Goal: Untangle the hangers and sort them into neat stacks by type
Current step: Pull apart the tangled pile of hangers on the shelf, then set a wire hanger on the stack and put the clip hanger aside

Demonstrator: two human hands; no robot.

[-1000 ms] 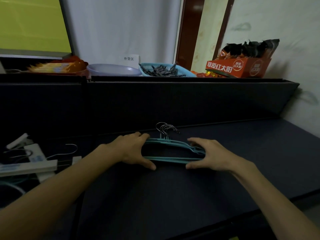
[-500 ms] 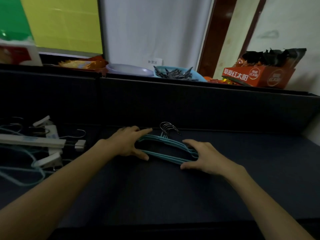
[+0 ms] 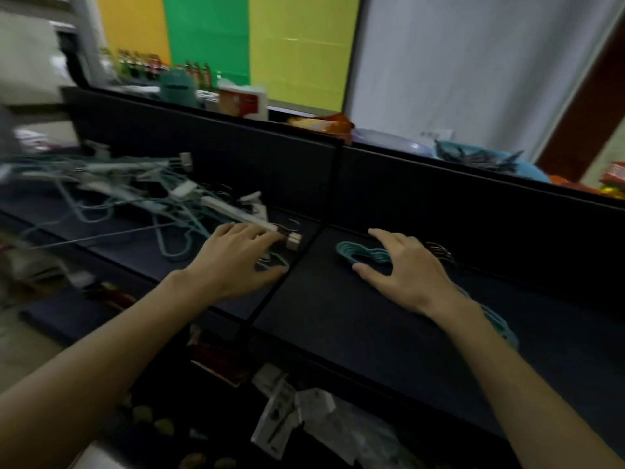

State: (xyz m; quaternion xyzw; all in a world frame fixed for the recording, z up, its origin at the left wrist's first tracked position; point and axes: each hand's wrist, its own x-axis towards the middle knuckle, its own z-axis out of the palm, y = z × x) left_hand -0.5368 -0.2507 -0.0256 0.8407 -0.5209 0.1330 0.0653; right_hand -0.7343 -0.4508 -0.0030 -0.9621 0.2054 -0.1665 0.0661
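Hands spread open: left hand (image 3: pixel 236 262) at the tangled hangers (image 3: pixel 142 201), right hand (image 3: pixel 402 269) over (maybe touching) the teal stack (image 3: pixel 355 253).

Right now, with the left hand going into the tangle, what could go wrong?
The left hand reaches the near end of the tangled pile; pulling one white clip hanger may drag interlocked teal ones along. The right hand rests on the teal stack; shifting it could skew that stack.
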